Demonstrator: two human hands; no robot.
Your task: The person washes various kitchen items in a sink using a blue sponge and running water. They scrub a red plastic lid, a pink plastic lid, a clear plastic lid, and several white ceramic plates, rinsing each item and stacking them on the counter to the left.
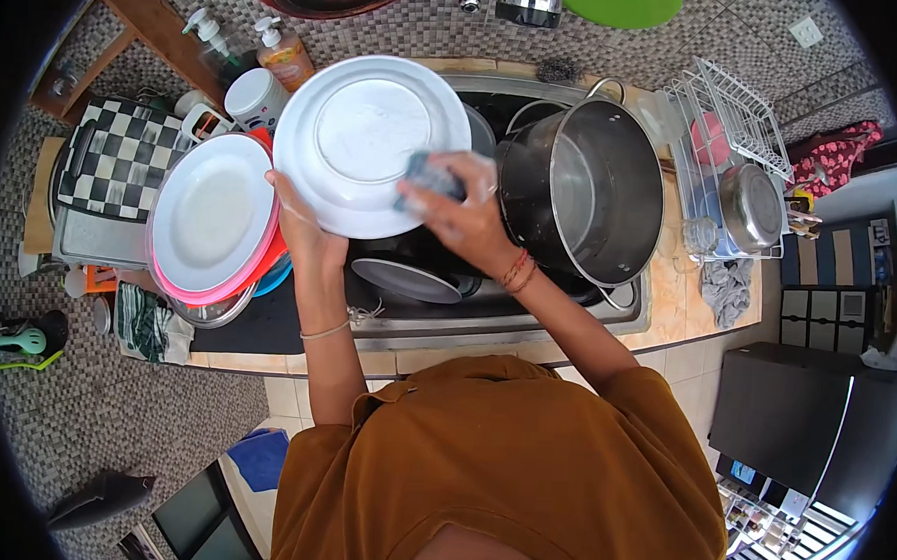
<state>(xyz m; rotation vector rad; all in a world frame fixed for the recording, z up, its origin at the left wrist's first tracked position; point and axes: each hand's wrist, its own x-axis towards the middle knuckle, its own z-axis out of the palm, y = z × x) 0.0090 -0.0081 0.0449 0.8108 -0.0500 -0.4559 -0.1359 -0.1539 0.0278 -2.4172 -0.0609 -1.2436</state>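
Observation:
My left hand (308,225) grips the lower left rim of a white plate (372,130), which is tilted over the sink with its underside towards me. A dark scouring sponge (432,180) is in my right hand (470,206), pressed near the plate's lower right edge; both are blurred. Some foam clings to the right fingers. Close by on the left lies another white plate (213,213) on top of a stack with pink and red pieces. To the right a large dark pot (606,193) rests tilted at the sink. Below the held plate, a grey round dish (406,280) lies in the sink.
The steel sink rim (491,328) runs along the front. A wire dish rack (732,135) with a steel pot (752,207) stands at right, beside a glass jar (698,236) and a grey cloth (726,292). Pump bottles (284,55) and a white tub (255,97) stand back left.

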